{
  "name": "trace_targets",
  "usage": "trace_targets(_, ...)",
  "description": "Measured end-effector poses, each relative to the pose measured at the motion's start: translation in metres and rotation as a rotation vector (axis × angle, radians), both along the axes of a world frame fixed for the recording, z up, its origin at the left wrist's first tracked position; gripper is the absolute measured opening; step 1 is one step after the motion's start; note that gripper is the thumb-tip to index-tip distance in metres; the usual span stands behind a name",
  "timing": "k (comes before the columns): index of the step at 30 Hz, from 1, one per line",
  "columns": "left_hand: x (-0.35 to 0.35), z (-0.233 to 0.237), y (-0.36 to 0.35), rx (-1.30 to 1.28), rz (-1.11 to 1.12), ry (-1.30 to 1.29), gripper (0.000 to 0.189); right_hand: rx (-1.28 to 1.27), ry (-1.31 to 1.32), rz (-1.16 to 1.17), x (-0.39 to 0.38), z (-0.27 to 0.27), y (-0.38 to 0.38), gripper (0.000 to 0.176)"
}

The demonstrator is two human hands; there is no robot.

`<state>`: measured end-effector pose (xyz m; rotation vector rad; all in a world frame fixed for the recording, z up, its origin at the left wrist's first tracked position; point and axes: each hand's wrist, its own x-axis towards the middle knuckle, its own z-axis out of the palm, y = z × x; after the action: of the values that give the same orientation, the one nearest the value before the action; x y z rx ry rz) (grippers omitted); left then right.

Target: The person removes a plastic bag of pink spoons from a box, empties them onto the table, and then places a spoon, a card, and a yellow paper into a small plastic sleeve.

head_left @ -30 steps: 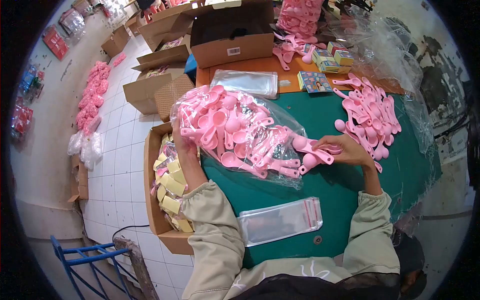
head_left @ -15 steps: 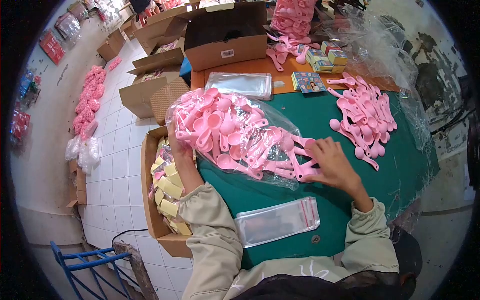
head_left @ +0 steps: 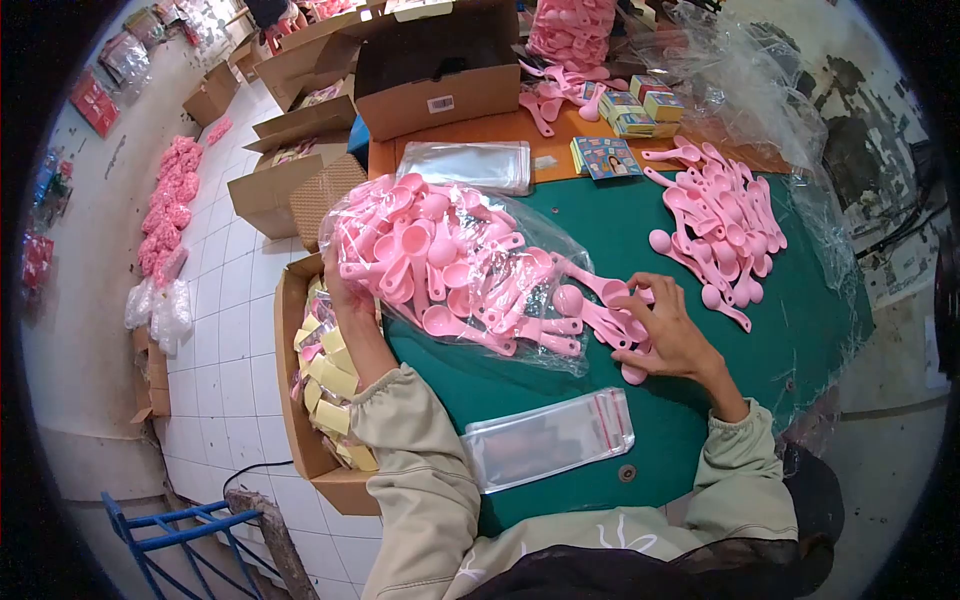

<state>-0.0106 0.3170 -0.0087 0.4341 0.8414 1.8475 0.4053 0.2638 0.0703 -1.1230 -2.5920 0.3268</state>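
Note:
A clear plastic bag [head_left: 570, 240] full of pink measuring spoons [head_left: 415, 240] lies across the green table, its open end to the right. At the bag's left end, my left hand [head_left: 347, 292] holds its side, with the fingers mostly hidden behind the plastic. By the mouth, the fingers of my right hand [head_left: 672, 330] are curled round several pink spoons [head_left: 615, 322]. Farther right lies a loose pile of pink spoons [head_left: 722, 225]. Flat clear sleeves [head_left: 550, 438] with reddish strips lie in front of the bag.
Left of the table stands a carton [head_left: 290, 400] of packed pieces with yellow cards. An open brown box [head_left: 440, 100], more clear sleeves [head_left: 465, 167] and card stacks [head_left: 605, 158] sit at the back. Crumpled plastic film [head_left: 740, 90] covers the far right.
My right hand has drawn several spoons out of the bag's mouth and bunched them beside it. My left hand stays at the bag's left end. The whole view has shifted slightly.

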Motion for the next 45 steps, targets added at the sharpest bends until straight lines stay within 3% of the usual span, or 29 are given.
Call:
trace_targets(9,0.002,0.004,-0.002,-0.007,0.001,0.005,0.044,0.063,0.078,0.008,0.025,-0.027,-0.008,0.043)
trace_targets(15,0.0,0.003,-0.003,-0.047,-0.007,-0.008,0.044,-0.104,0.219,0.006,0.033,-0.007,-0.012,0.055)
trace_targets(18,0.0,0.001,-0.002,-0.047,0.013,0.054,0.044,-0.057,0.116,0.084,0.026,-0.004,-0.018,0.062)
trace_targets(24,0.001,0.002,-0.002,-0.062,0.021,0.028,0.044,-0.017,-0.049,0.117,0.016,-0.015,-0.026,0.052)
trace_targets(45,0.004,0.004,-0.001,-0.058,0.031,0.015,0.043,0.167,-0.052,-0.038,0.058,-0.023,0.0,0.04)
